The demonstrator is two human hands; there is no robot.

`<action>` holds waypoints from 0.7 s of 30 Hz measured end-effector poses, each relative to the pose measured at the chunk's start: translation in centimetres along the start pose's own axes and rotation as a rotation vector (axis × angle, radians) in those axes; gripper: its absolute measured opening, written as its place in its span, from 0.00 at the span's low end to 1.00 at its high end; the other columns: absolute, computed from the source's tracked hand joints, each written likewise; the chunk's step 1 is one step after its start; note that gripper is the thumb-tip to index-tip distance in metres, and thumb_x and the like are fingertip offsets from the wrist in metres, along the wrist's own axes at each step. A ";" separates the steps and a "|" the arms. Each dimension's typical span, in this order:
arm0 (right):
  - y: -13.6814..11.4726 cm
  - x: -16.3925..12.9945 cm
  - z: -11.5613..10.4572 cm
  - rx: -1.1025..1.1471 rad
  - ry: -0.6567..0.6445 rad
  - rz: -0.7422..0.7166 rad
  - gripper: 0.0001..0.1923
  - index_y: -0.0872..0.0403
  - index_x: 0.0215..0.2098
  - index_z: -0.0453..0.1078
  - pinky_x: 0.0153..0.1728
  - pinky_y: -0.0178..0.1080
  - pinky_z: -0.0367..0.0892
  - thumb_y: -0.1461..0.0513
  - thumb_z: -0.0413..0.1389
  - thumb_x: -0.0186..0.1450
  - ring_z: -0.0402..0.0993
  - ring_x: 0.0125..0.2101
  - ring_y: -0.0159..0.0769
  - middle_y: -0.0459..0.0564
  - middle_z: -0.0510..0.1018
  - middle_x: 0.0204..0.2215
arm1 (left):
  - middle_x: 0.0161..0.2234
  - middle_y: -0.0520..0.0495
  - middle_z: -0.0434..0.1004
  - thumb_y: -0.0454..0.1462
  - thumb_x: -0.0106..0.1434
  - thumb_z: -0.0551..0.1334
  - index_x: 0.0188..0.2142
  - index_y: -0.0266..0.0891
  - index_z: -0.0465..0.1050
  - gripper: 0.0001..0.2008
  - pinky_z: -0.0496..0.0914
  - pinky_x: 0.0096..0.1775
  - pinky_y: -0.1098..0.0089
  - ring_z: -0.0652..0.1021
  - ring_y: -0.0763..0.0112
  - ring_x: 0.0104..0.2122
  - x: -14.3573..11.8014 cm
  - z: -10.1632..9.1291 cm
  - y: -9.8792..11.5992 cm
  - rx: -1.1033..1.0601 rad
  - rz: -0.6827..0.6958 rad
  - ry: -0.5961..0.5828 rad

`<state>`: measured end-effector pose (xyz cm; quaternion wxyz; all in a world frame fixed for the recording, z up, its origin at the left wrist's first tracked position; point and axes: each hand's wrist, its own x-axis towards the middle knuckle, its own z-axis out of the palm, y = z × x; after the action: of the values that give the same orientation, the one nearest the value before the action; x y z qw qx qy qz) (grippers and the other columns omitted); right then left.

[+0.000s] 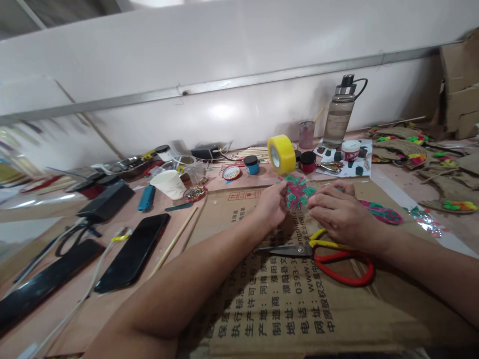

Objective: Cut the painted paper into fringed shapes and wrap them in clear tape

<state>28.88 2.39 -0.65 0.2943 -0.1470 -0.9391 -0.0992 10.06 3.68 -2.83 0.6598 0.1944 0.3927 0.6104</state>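
My left hand [272, 205] pinches the left edge of a small flat piece painted pink and green [297, 191], held above the cardboard. My right hand [334, 212] is closed at the piece's right edge, its fingertips bunched together; whatever they grip is hidden. Beneath my right hand, scissors [361, 271] with red and yellow handles lie on the cardboard sheet [239, 299], blades pointing left. Another pink and green painted piece [383, 213] shows behind my right wrist.
Beyond the cardboard stand a yellow tape roll [281, 154], paint jars [251, 164] and a water bottle [339, 114]. To the left are a white cup [168, 185], a phone [132, 254] and cables. Decorated cardboard pieces [400, 144] pile up at right.
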 end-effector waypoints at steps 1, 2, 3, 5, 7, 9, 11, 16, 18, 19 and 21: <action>0.0 0.0 0.0 -0.018 -0.012 0.005 0.12 0.53 0.32 0.73 0.47 0.47 0.62 0.72 0.52 0.67 0.72 0.39 0.43 0.52 0.81 0.37 | 0.25 0.48 0.78 0.34 0.57 0.70 0.32 0.36 0.75 0.05 0.71 0.28 0.71 0.76 0.71 0.23 -0.2 0.1 0.1 0.009 0.001 -0.040; 0.0 -0.1 0.1 -0.033 -0.018 0.004 0.12 0.53 0.32 0.73 0.48 0.48 0.61 0.72 0.52 0.66 0.72 0.39 0.43 0.52 0.81 0.37 | 0.26 0.48 0.79 0.33 0.54 0.72 0.33 0.36 0.76 0.07 0.72 0.29 0.71 0.76 0.71 0.24 -0.4 0.2 0.1 0.023 0.013 -0.076; -0.1 -0.1 0.1 -0.046 -0.019 -0.001 0.12 0.53 0.33 0.74 0.48 0.48 0.61 0.73 0.52 0.66 0.72 0.39 0.43 0.52 0.81 0.38 | 0.27 0.48 0.80 0.31 0.51 0.73 0.33 0.36 0.76 0.10 0.72 0.31 0.71 0.77 0.71 0.24 -0.5 0.3 0.2 0.043 0.034 -0.108; -0.1 -0.1 0.1 -0.060 -0.029 -0.006 0.12 0.53 0.34 0.74 0.50 0.49 0.60 0.73 0.52 0.65 0.73 0.41 0.44 0.53 0.81 0.40 | 0.29 0.48 0.82 0.28 0.45 0.74 0.31 0.36 0.76 0.13 0.72 0.33 0.71 0.78 0.71 0.26 -0.7 0.5 0.4 0.083 0.097 -0.150; -0.2 -0.1 0.2 -0.047 -0.071 -0.010 0.11 0.53 0.33 0.74 0.50 0.49 0.60 0.72 0.54 0.65 0.73 0.42 0.45 0.54 0.81 0.40 | 0.32 0.48 0.83 0.27 0.44 0.74 0.30 0.37 0.76 0.14 0.73 0.37 0.69 0.79 0.69 0.30 -0.7 0.6 0.8 0.100 0.139 -0.167; -0.4 -0.2 0.3 -0.012 -0.125 -0.020 0.09 0.52 0.31 0.74 0.50 0.50 0.60 0.70 0.55 0.66 0.73 0.40 0.44 0.53 0.81 0.39 | 0.33 0.48 0.83 0.26 0.44 0.73 0.30 0.38 0.75 0.14 0.73 0.39 0.69 0.80 0.68 0.33 -0.5 0.4 1.0 0.084 0.165 -0.167; -0.6 -0.3 0.0 0.033 -0.128 -0.022 0.08 0.52 0.32 0.74 0.49 0.51 0.61 0.66 0.55 0.69 0.74 0.37 0.43 0.52 0.81 0.36 | 0.32 0.50 0.82 0.24 0.45 0.72 0.32 0.39 0.75 0.16 0.73 0.39 0.69 0.79 0.69 0.32 -0.2 0.1 1.1 0.073 0.172 -0.164; -0.9 0.1 -1.6 0.179 0.110 0.152 0.07 0.49 0.33 0.71 0.41 0.46 0.67 0.61 0.56 0.70 0.74 0.36 0.42 0.51 0.79 0.32 | 0.29 0.51 0.80 0.21 0.42 0.71 0.33 0.38 0.73 0.20 0.71 0.35 0.72 0.77 0.73 0.28 -0.1 -0.3 0.5 0.113 0.144 -0.170; -0.5 0.6 -1.8 0.238 0.169 0.339 0.05 0.48 0.37 0.71 0.44 0.48 0.69 0.58 0.55 0.70 0.75 0.41 0.46 0.53 0.79 0.36 | 0.29 0.52 0.79 0.21 0.41 0.71 0.33 0.38 0.72 0.20 0.70 0.34 0.73 0.77 0.74 0.27 -0.4 -0.1 0.3 0.130 0.141 -0.179; -0.1 0.7 -1.6 0.259 0.190 0.443 0.05 0.48 0.40 0.70 0.45 0.49 0.70 0.56 0.56 0.70 0.75 0.43 0.48 0.55 0.78 0.39 | 0.29 0.52 0.79 0.21 0.41 0.71 0.33 0.38 0.72 0.21 0.70 0.33 0.73 0.76 0.74 0.27 -0.6 0.0 0.3 0.140 0.136 -0.181; 0.7 1.0 -0.8 0.312 0.217 0.646 0.15 0.49 0.46 0.68 0.43 0.49 0.71 0.52 0.60 0.66 0.75 0.45 0.50 0.57 0.77 0.44 | 0.30 0.52 0.80 0.21 0.41 0.70 0.35 0.39 0.73 0.22 0.70 0.34 0.73 0.77 0.73 0.28 -1.1 0.3 0.2 0.147 0.118 -0.170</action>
<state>28.79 3.08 0.65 0.4271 -0.3778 -0.8115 0.1278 10.20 2.76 -2.16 0.6378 0.3161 0.3668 0.5990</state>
